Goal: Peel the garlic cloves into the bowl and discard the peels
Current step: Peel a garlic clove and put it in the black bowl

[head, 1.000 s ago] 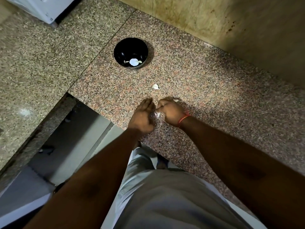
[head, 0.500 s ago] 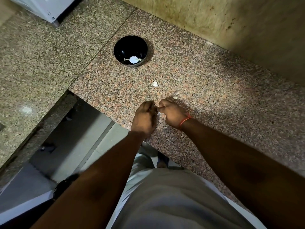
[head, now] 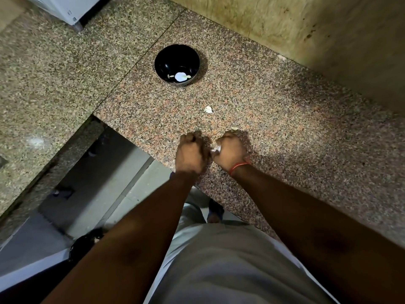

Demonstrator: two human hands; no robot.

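Note:
A black bowl (head: 177, 65) stands on the granite counter (head: 274, 119) at the back, with a few pale garlic pieces at its bottom. My left hand (head: 191, 152) and my right hand (head: 230, 149) are side by side near the counter's front edge, both with curled fingers. A small white garlic clove with papery skin (head: 215, 148) shows between them, pinched by my right hand; my left fingers meet it from the other side. One loose garlic piece (head: 208, 109) lies on the counter between hands and bowl. Another piece (head: 234, 128) peeks out just beyond my right knuckles.
A tan wall (head: 306, 25) rises behind the counter at the right. The counter's front edge (head: 135, 141) drops to the floor at the left of my hands. A white appliance corner (head: 65, 12) shows at the top left.
My left hand's fingers have curled from fairly straight into a fist beside the clove. Both hands stayed at the same spot near the counter's edge.

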